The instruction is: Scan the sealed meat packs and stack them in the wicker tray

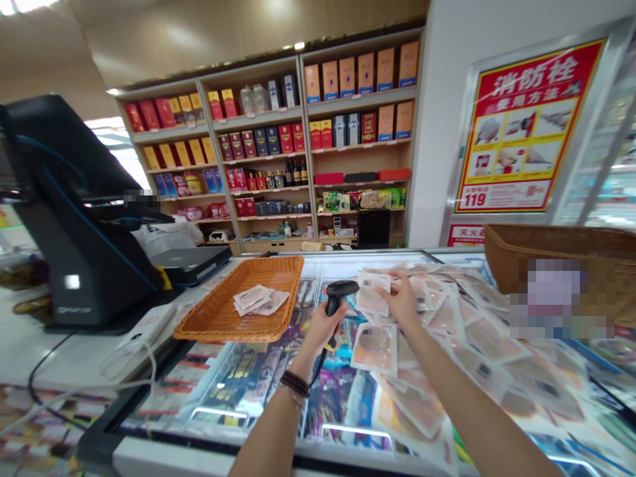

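Observation:
My left hand (pixel 325 326) is wrapped round the handle of a black barcode scanner (pixel 342 289), whose head points right. Between the fingers of my right hand (pixel 401 298) is a flat, clear packet (pixel 372 293) with a small barcode label, held just off the scanner's head. Many similar packets (pixel 489 338) lie spread in an overlapping heap on the glass top to the right. One separate packet (pixel 374 347) lies just below my hands. A few more packets (pixel 259 299) rest in the shallow orange wicker basket (pixel 238 324) to the left.
Under the glass freezer lid (pixel 233 381) are colourful packages. A black checkout terminal (pixel 94 232) and a flat black device (pixel 191 262) stand on the left counter, with loose cables. A brown basket (pixel 501 255) sits at the right. Shelves of boxes (pixel 278 139) line the back wall.

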{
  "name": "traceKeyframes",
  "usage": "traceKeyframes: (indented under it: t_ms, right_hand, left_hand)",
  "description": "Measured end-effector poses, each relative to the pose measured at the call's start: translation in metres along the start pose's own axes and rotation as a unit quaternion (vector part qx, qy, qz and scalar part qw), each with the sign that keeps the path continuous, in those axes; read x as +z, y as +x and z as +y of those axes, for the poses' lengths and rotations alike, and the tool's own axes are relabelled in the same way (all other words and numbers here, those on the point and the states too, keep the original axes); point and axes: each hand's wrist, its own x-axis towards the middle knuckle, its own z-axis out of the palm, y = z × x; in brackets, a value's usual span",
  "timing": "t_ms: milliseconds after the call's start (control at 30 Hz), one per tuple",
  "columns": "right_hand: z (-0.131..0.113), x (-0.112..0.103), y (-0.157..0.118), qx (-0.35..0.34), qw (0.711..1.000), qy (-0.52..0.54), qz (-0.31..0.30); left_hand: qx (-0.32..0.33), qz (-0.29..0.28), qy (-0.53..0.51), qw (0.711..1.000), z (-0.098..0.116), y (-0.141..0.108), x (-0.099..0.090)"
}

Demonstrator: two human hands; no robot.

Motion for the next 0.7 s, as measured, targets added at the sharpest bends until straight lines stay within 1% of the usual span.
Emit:
traceKeyframes:
  t_ms: [67, 167, 333, 567, 700]
  right_hand:
    - [-0.002, -0.002, -0.001, -0.001, 1.000, 0.002, 0.019]
    - [-0.003, -0.003, -0.001, -0.008, 1.000, 0.002, 0.030]
    - [0.001, -0.003, 0.000, -0.026, 0.999, 0.018, 0.031]
    - [0.002, -0.004, 0.001, -0.039, 0.999, -0.006, 0.031]
    - [0.002, -0.002, 0.001, -0.046, 0.998, -0.038, 0.029]
  left_hand:
    - [-0.004, -0.012, -0.003, 1.000, 0.006, -0.003, 0.001]
    - [-0.005, -0.028, 0.005, 1.000, 0.013, -0.007, 0.003]
    - [-0.008, -0.053, 0.000, 0.999, 0.012, -0.009, 0.006]
    - [0.000, -0.023, -0.011, 1.000, -0.001, -0.004, 0.007]
    - [-0.002, -0.028, -0.029, 0.999, 0.009, -0.005, 0.006]
